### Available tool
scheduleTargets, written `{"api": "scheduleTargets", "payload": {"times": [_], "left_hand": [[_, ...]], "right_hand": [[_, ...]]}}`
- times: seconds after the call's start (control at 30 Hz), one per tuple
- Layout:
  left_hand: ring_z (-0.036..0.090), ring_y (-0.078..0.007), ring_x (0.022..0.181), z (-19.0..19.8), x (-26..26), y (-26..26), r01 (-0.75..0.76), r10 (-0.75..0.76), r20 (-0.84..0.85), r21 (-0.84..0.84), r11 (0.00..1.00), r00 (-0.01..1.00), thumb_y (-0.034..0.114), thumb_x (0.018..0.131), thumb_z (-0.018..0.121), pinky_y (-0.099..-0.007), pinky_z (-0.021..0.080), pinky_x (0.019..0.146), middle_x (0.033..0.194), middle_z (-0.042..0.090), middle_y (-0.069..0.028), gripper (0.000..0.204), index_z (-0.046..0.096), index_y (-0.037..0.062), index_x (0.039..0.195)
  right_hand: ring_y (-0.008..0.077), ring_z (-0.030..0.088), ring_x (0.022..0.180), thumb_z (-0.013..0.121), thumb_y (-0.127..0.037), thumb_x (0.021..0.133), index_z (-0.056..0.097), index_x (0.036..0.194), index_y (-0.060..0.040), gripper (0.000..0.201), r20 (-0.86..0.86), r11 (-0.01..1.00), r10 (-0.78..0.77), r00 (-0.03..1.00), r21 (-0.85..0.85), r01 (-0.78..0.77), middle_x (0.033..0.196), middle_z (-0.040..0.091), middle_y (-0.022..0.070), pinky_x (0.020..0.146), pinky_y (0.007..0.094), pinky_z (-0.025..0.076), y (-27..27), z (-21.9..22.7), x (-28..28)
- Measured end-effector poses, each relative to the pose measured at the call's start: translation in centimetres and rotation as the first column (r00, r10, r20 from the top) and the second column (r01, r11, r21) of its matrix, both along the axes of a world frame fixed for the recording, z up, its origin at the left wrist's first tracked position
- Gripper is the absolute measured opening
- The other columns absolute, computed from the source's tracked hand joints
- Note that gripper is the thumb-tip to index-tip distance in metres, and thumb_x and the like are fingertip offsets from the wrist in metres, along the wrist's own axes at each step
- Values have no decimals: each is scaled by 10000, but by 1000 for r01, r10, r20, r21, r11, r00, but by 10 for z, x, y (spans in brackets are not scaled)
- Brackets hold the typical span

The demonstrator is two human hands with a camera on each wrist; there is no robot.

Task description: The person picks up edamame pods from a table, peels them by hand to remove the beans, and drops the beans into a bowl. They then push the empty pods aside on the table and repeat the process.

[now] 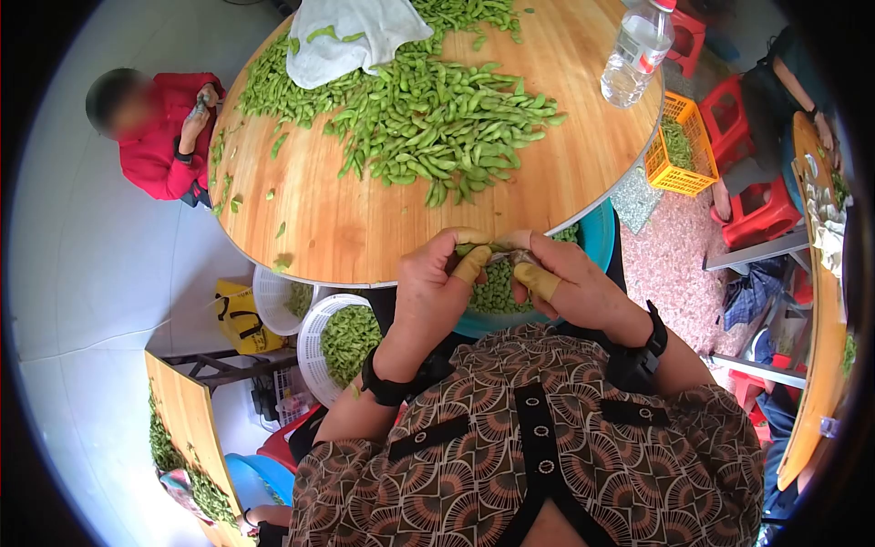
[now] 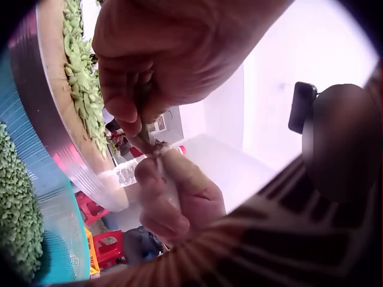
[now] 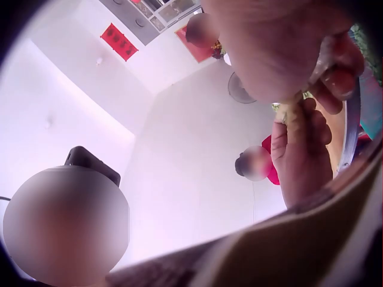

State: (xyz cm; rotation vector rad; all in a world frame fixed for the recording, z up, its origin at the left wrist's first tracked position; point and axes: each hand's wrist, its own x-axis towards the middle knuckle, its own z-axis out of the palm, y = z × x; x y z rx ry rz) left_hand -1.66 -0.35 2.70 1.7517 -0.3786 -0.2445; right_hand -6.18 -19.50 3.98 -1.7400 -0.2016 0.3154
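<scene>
Over the near edge of the table, both hands meet at a green soybean pod [image 1: 495, 247]. My left hand [image 1: 430, 287] pinches the pod between thumb and curled fingers. From the other side my right hand [image 1: 576, 284] has thumb and forefinger at the pod's end, pinching it too. Yellowish covers wrap both thumbs [image 1: 472, 264]. Fingers hide most of the pod in the wrist views. Right below the hands sits a teal basin [image 1: 597, 239] with shelled green beans [image 1: 497, 290] in it. A large heap of unshelled pods [image 1: 437, 128] lies on the table beyond.
The round wooden table [image 1: 319, 214] carries a white cloth [image 1: 351, 36] and a water bottle [image 1: 638, 55]. White baskets [image 1: 310, 342] of green pods or beans stand at the left. A yellow crate [image 1: 685, 178] and red stools [image 1: 761, 214] are on the right. A person in red [image 1: 155, 137] is at the left.
</scene>
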Motion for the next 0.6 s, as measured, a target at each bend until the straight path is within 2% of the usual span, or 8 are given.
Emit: {"api": "scheduleTargets", "payload": {"times": [0.13,0.23,0.33,0.4,0.43,0.5,0.53,0.6], "left_hand": [[550,-43,585,3,-2,-3,-2,1,16,22,1000,1000,44,896,628,-202,434,510,677,612,5,63,636,25,956],[547,-46,565,6,-3,-3,-2,-1,44,48,999,999,45,895,630,-206,434,500,667,610,2,55,633,21,944],[589,-46,628,7,0,-1,34,-35,5,93,995,999,42,906,618,-194,463,526,759,651,-5,82,634,19,983],[584,-43,622,7,3,1,44,-41,-103,27,999,994,43,906,617,-193,466,533,748,646,-2,84,635,20,985],[584,-43,622,7,3,1,43,-40,-104,26,999,994,43,906,617,-193,466,533,748,646,-2,84,635,20,985],[586,-53,630,7,3,0,63,-57,-111,48,997,992,40,903,620,-210,479,551,737,638,1,77,634,7,970],[586,-53,630,5,4,-1,65,-60,-114,46,997,992,40,903,620,-210,479,551,737,638,1,77,634,7,970],[628,-147,641,1,8,2,74,-131,308,189,979,943,23,873,628,-274,496,576,746,650,-53,80,636,-4,948]], "right_hand": [[261,613,649,455,-111,932,500,1122,-11,219,144,993,-47,988,-98,62,718,605,122,611,367,455,6,-15,2],[359,615,698,474,-103,920,487,1072,-5,181,279,981,-78,957,-148,123,739,600,182,631,411,454,8,-17,2],[432,591,767,477,-84,907,479,1097,-3,206,232,987,-59,971,-131,92,774,587,236,657,460,444,7,-2,4],[476,559,818,482,-69,893,461,1121,-1,239,-82,996,1,997,-93,-8,809,574,268,679,493,431,4,17,5],[476,559,818,482,-69,893,461,1121,-1,239,-83,996,2,997,-94,-9,809,574,268,679,493,431,4,11,5],[458,575,778,481,-61,885,446,1135,-2,259,285,983,-2,959,-175,54,772,583,248,664,494,437,3,-11,5],[458,575,778,481,-61,885,446,1135,-2,259,282,983,-4,959,-177,56,772,583,248,664,494,437,3,-17,4],[450,580,746,482,-57,877,443,1140,-3,271,449,950,-7,894,-275,145,741,586,234,646,496,442,4,-25,4]]}}
